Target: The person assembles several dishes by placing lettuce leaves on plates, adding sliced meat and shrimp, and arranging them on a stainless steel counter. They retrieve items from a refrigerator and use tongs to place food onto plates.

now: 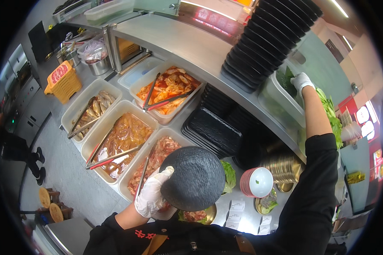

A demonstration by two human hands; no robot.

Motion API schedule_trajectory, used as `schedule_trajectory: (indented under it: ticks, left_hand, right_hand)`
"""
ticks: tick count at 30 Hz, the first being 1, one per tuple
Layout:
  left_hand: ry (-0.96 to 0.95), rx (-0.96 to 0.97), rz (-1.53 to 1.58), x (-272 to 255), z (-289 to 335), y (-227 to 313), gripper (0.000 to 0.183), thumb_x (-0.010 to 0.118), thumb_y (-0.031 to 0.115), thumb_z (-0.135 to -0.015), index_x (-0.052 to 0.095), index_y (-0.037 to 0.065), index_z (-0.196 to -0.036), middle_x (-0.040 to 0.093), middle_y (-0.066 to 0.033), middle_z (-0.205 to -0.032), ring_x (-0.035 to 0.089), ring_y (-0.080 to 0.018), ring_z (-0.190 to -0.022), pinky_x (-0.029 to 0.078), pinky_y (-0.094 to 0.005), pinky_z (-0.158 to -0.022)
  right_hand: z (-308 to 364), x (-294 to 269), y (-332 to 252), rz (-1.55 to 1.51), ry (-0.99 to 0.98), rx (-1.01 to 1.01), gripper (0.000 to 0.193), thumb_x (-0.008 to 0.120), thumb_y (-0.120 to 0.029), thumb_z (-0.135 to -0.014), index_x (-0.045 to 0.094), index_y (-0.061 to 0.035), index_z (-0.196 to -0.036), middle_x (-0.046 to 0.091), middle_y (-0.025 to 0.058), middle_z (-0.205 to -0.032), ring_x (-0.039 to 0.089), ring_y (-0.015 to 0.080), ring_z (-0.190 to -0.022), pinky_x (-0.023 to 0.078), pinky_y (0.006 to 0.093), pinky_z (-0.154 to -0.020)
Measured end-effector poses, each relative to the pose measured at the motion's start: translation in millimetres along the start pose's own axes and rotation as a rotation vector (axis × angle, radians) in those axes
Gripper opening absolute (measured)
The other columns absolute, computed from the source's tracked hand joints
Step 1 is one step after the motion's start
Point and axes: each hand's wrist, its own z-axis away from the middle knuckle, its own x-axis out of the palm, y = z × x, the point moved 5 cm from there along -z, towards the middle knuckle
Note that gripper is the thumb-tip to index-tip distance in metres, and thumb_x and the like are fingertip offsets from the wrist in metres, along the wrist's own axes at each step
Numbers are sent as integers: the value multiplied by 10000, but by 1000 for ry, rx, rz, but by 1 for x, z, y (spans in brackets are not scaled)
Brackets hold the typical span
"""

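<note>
The two hands work well apart. The left hand (152, 195), gloved, is clamped on the edge of a round black plate (194, 178), with the thumb over the rim; gripping at one side probably serves to leave the plate's bare face unobstructed. The plate is positioned in front of the torso, overlapping the tub of raw meat (170, 146) in this view. The right hand (303, 80), also gloved, reaches over the rim of a translucent bin (278, 102) at the upper right, beside the dark green leaves (288, 80) inside; whether its fingers are closed on a leaf cannot be told. The arm extends far out, apparently because the bin stands beyond the near worktop. Red-tipped tongs (98, 164) lie across the tub of brown marinated meat (134, 131), handles toward the outer edge, likely for quick pickup. Black trays (270, 42) are nested in a tall stack on the steel shelf (166, 36), presumably to save counter space
</note>
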Motion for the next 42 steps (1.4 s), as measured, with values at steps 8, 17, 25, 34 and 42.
schedule_trajectory:
  ticks: [8,17,25,34,42]
  left_hand:
    - [-158,-41,-43,43,1,22,339,533,163,-995,550,-18,-1281,619,-127,-1252,601,-247,-1145,482,-399,-1015]
    - [-318,-14,21,85,-29,0,306,573,156,-978,581,-14,-1233,625,-126,-1217,597,-239,-1117,477,-383,-1010]
    - [-327,8,115,81,-38,-9,375,541,107,-969,526,-59,-1305,606,-182,-1285,589,-315,-1177,450,-453,-1065]
    - [-355,-65,41,79,-38,-9,310,557,127,-982,555,-26,-1253,615,-154,-1242,604,-255,-1142,494,-406,-1020]
    - [-573,-119,189,116,-44,-25,485,466,331,-1040,468,-13,-1382,545,-185,-1377,558,-310,-1242,453,-464,-1079]
  right_hand:
    - [69,-28,29,-702,-148,-1,278,757,-159,-793,673,-10,-1011,607,57,-712,549,160,-627,456,312,-575]
    - [105,-48,45,-1221,60,89,151,735,-114,-822,684,-40,-943,636,32,-798,514,149,-652,409,307,-612]
    - [112,-100,61,-1209,577,-108,300,702,-299,-866,670,-17,-965,659,107,-847,549,211,-701,448,351,-658]
    - [142,-104,85,-1424,603,-14,202,693,-223,-902,625,-32,-900,624,21,-796,500,99,-650,426,297,-597]
    - [291,-87,-100,-1739,-217,-513,228,682,-174,-903,593,-53,-1074,646,-25,-927,559,30,-741,426,174,-579]
